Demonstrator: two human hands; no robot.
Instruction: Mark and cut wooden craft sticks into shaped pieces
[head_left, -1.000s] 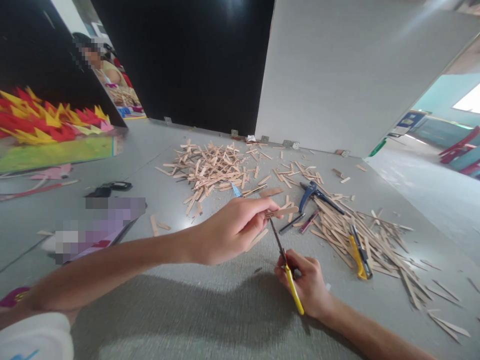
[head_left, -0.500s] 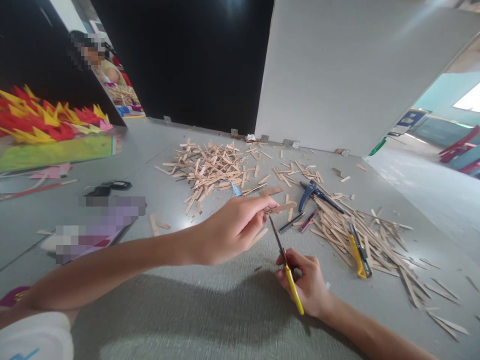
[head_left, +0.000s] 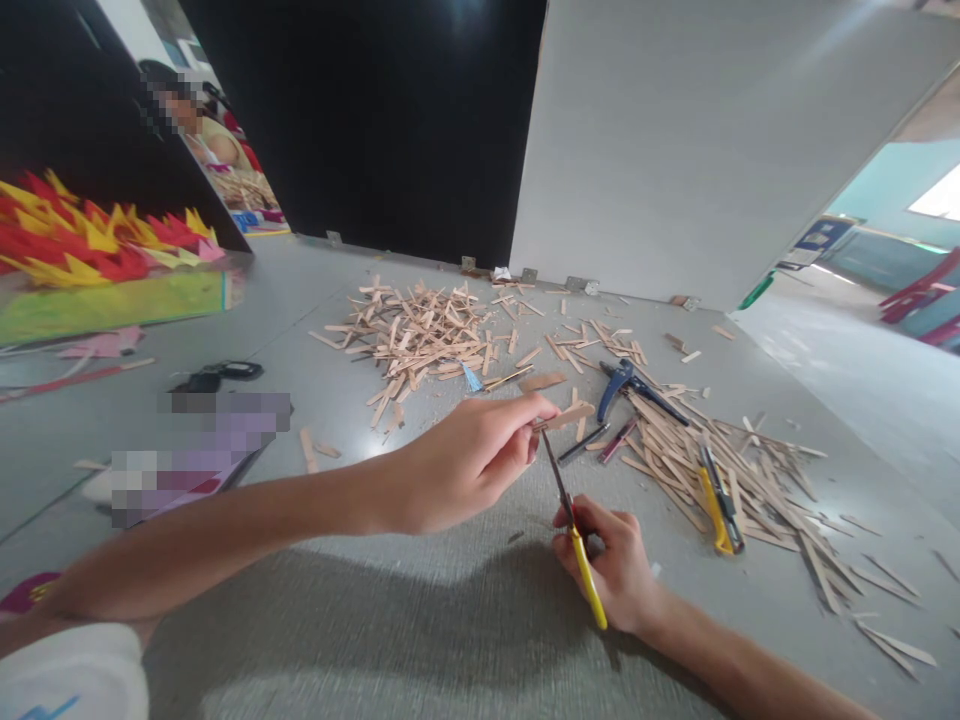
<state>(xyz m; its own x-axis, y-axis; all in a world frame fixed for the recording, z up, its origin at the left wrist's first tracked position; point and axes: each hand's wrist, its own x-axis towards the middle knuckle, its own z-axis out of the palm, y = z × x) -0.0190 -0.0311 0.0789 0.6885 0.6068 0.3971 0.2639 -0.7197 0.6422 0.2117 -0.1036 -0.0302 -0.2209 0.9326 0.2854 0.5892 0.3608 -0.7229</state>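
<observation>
I have the left hand (head_left: 480, 455) with its grip pinched on at least one flat wooden stick (head_left: 574, 415), raised above the worktop (head_left: 360, 620). The right hand (head_left: 611, 560) has its grip wrapped around a yellow-handled tool (head_left: 588, 580). The tool's dark tip lies at the held end of the stick; contact is not determinable from my view.

Containers: a white round vessel (head_left: 75, 665) with a blue mark is cut off at lower left; its contents I cannot see. A green box-like base (head_left: 127, 305) at far left carries red and yellow paper points (head_left: 105, 240).

Edges: a black panel (head_left: 390, 120) and a pale panel (head_left: 690, 150) stand along the rear. The worktop's right edge runs diagonally beyond the stick heap (head_left: 667, 470), on which a yellow utility knife (head_left: 720, 515) rests.

Room: shadowed grey surface extends between my forearms on the near side. A pile of short pieces (head_left: 427, 340) lies beyond the left hand.
</observation>
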